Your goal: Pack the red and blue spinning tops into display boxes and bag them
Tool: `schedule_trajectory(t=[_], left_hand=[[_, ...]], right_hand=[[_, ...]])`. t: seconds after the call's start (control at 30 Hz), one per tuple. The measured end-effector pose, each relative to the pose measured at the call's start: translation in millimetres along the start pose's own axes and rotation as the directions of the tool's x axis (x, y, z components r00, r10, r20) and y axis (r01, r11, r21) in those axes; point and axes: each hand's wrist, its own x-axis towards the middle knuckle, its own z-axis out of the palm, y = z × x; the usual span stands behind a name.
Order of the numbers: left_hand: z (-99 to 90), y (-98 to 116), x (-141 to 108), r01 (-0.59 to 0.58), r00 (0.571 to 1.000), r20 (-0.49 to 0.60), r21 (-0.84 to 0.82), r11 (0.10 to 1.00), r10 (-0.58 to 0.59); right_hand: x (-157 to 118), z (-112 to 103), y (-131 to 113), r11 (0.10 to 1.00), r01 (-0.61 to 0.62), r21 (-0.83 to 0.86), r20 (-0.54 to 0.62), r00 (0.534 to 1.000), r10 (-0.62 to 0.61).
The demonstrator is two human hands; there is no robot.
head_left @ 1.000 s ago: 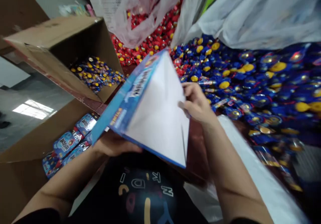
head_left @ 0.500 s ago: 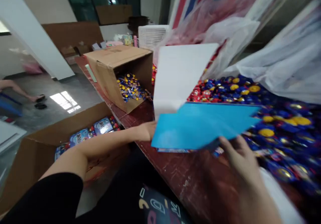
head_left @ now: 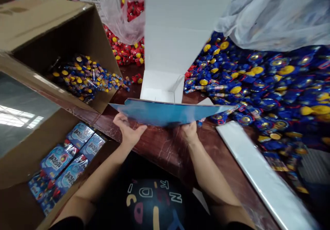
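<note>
A cardboard box, blue outside and white inside, stands partly folded in front of me on the table. Its tall white panel rises at the back, while the blue front flaps spread to both sides. At the lower left edge of the blue card is my left hand, fingers curled against it and thumb stretched along the bottom. My right hand grips the lower right edge; its fingertips are hidden behind the card.
Blue-and-yellow wrapped pieces heap on the right, red ones behind. A tipped brown carton holds small blue-and-yellow pieces. Packed blue boxes lie in a lower carton. A long white strip crosses the table at right.
My view has turned down toward the box. The blue card has tipped to a flatter, edge-on angle, and my right hand has moved in to its lower edge.
</note>
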Motion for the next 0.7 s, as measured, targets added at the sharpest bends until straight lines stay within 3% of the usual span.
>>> schedule_trajectory(t=[0.03, 0.1, 0.17, 0.2, 0.23, 0.33, 0.4, 0.47, 0.5, 0.53, 0.57, 0.63, 0.67, 0.7], left_hand=[[2.8, 0, 12, 0.042, 0.998, 0.040, -0.043, 0.998, -0.040], [5.5, 2, 30, 0.158, 0.960, 0.251, -0.130, 0.979, -0.121], [7.4, 2, 39, 0.272, 0.858, 0.491, -0.180, 0.945, -0.153], [8.7, 1, 41, 0.306, 0.814, 0.560, -0.188, 0.933, -0.154], [10.1, -1, 43, 0.328, 0.789, 0.594, -0.189, 0.926, -0.158], [14.3, -9, 48, 0.374, 0.769, 0.606, -0.169, 0.912, -0.203], [15.5, -11, 55, 0.351, 0.801, 0.557, -0.138, 0.926, -0.220], [16.1, -4, 68, 0.164, 0.894, 0.434, -0.077, 0.983, -0.115], [16.9, 4, 76, 0.006, 0.929, 0.371, -0.029, 1.000, 0.006], [18.6, 13, 84, -0.176, 0.930, 0.331, 0.021, 0.984, 0.159], [21.6, 23, 93, -0.352, 0.893, 0.319, 0.058, 0.934, 0.317], [32.0, 42, 113, -0.593, 0.761, 0.369, 0.063, 0.803, 0.533], [38.7, 48, 123, -0.645, 0.714, 0.391, 0.045, 0.763, 0.581], [45.8, 50, 133, -0.645, 0.706, 0.414, 0.040, 0.763, 0.575]], right_hand=[[6, 0, 1, 1.000, -0.029, 0.008, 0.023, 0.999, 0.028], [17, 0, 2, 0.997, -0.071, 0.009, 0.057, 0.996, 0.071], [25, -1, 0, 0.994, -0.107, 0.007, 0.079, 0.991, 0.106], [28, -1, -3, 0.992, -0.126, 0.003, 0.087, 0.988, 0.125], [31, -1, -6, 0.989, -0.150, -0.005, 0.099, 0.984, 0.149], [43, 2, -14, 0.969, -0.245, -0.047, 0.137, 0.959, 0.249], [51, 4, -20, 0.951, -0.298, -0.086, 0.153, 0.939, 0.309], [54, 5, -25, 0.942, -0.312, -0.120, 0.168, 0.929, 0.329], [53, 6, -27, 0.938, -0.316, -0.143, 0.176, 0.924, 0.338], [50, 6, -29, 0.939, -0.303, -0.165, 0.185, 0.925, 0.331], [47, 5, -29, 0.929, -0.308, -0.207, 0.173, 0.923, 0.345], [46, 3, -26, 0.923, -0.257, -0.288, 0.140, 0.942, 0.306], [50, 2, -24, 0.937, -0.186, -0.295, 0.160, 0.957, 0.240], [57, 3, -24, 0.955, -0.084, -0.284, 0.220, 0.964, 0.150]])
